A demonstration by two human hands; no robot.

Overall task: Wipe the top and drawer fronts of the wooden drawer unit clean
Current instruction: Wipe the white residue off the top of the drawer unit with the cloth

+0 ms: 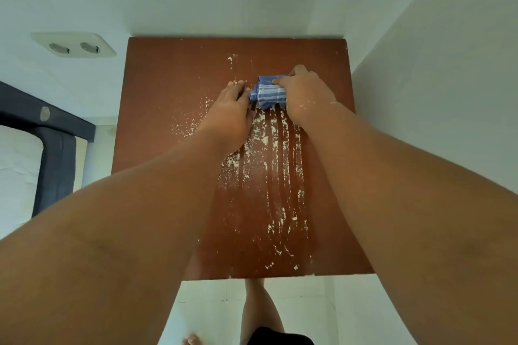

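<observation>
Head view looks straight down on the top of the wooden drawer unit [168, 78], a reddish-brown square set into a corner between two white walls. A bunched blue and white checked cloth [269, 94] lies on the far middle part of that top. The right hand [304, 92] grips it, fingers curled over the bundle and pressing it onto the wood, with white specks on the wrist. The left hand [229, 112] rests on the top just beside the cloth, its fingers stretched forward and held close together, its thumb side touching the cloth's left edge. White powder [266, 165] is smeared over the wood in long streaks that run from the cloth toward the near edge, with looser flecks scattered to the left of the left hand and a few near the far edge. On the left wall sits a pale double socket [74, 46]. Lower left shows a dark bed frame [56, 154] around a white mattress [16, 173]. Below the near edge of the unit, a bare leg [258, 314] stands on the white tiled floor [308, 314].
</observation>
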